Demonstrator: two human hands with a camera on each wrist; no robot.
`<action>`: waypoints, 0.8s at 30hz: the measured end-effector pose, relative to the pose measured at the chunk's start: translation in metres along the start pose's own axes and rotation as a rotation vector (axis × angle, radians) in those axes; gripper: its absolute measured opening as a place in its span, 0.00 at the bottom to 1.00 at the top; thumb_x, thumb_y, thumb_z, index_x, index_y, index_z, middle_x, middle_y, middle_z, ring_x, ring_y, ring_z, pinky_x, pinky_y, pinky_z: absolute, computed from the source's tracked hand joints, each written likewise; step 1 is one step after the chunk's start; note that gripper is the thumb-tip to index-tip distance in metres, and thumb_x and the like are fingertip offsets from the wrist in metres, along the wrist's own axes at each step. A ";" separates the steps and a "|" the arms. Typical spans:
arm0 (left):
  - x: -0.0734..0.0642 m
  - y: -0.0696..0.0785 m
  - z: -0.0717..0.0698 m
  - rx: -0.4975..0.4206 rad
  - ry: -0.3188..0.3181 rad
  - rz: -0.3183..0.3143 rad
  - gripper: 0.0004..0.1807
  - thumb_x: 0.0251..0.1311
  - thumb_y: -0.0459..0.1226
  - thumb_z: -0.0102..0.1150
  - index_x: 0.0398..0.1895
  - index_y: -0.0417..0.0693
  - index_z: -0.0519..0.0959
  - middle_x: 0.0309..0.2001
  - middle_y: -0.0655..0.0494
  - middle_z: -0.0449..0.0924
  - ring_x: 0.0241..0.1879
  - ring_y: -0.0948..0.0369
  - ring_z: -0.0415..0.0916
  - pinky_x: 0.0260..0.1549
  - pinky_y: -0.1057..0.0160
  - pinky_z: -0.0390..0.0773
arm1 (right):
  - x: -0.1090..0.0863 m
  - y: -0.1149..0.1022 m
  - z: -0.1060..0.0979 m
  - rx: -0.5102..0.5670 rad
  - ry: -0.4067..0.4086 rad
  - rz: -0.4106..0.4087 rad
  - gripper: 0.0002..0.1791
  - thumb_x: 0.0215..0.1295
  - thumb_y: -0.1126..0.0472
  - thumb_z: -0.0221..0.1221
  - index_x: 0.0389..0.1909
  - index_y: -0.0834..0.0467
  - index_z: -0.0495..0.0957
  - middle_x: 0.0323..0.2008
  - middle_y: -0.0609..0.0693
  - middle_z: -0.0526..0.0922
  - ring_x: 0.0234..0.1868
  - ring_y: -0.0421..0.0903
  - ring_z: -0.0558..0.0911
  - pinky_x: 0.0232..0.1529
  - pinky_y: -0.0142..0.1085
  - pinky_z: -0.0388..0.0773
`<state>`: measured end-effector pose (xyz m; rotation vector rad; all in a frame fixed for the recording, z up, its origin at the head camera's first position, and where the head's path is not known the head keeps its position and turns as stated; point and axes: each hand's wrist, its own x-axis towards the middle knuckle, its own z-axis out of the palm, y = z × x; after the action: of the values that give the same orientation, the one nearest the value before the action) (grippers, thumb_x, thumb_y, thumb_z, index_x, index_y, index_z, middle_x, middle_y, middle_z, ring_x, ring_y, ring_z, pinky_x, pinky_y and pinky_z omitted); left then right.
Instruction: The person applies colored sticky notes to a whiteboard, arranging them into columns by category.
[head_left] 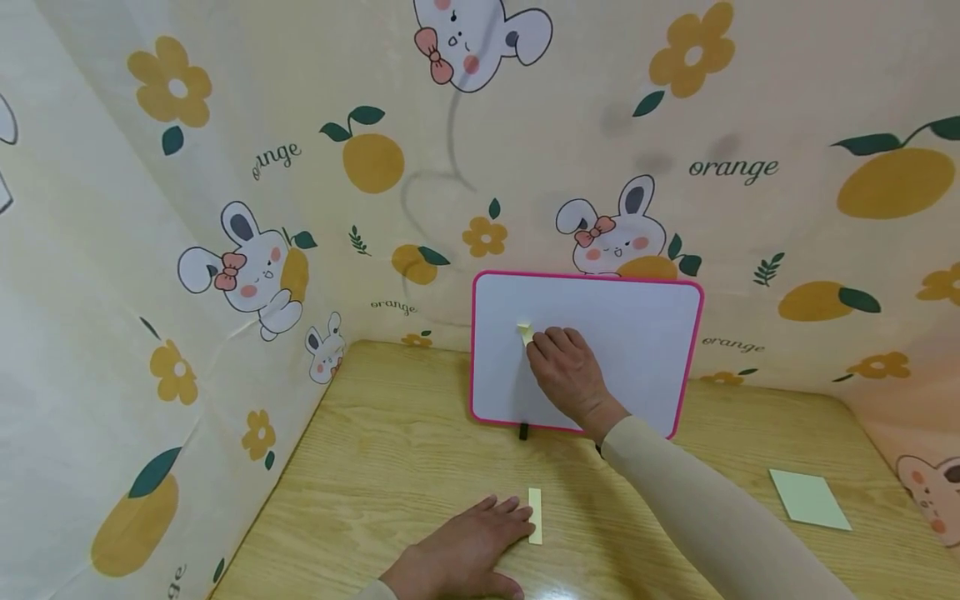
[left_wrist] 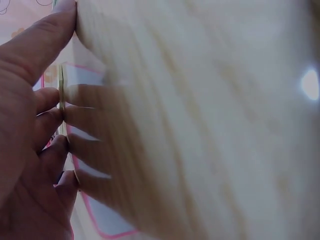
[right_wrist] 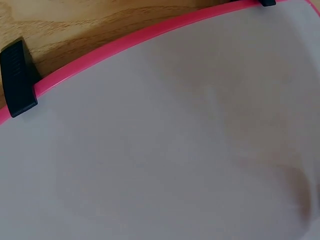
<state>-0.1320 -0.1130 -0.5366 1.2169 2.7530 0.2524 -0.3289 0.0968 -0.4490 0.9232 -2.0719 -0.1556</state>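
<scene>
The curled fingers of the right hand (head_left: 566,373) pinch a pale yellow paper strip (head_left: 525,330), its end jutting past them in front of the pink-framed whiteboard (head_left: 645,333). The left hand (head_left: 467,546) rests with fingers extended on the wood-grain surface (head_left: 360,467), their tips touching a second yellow strip (head_left: 536,517); a pale green paper square (head_left: 810,499) lies well to their right.

left hand (head_left: 468,546): palm down, fingers (head_left: 517,514) outstretched | right arm (head_left: 697,492): extended forward | right hand (head_left: 566,375): raised, fingers (head_left: 555,337) curled
</scene>
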 end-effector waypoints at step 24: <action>0.002 -0.003 0.006 0.051 0.040 0.029 0.40 0.63 0.61 0.68 0.74 0.54 0.74 0.78 0.58 0.69 0.79 0.59 0.64 0.78 0.57 0.66 | 0.003 -0.013 0.009 0.019 0.146 0.078 0.10 0.67 0.65 0.63 0.26 0.62 0.76 0.30 0.56 0.82 0.38 0.56 0.82 0.39 0.46 0.80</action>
<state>-0.1341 -0.1131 -0.5427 1.2789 2.7944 0.2125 -0.3292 0.0835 -0.4577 0.8386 -1.9733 -0.0258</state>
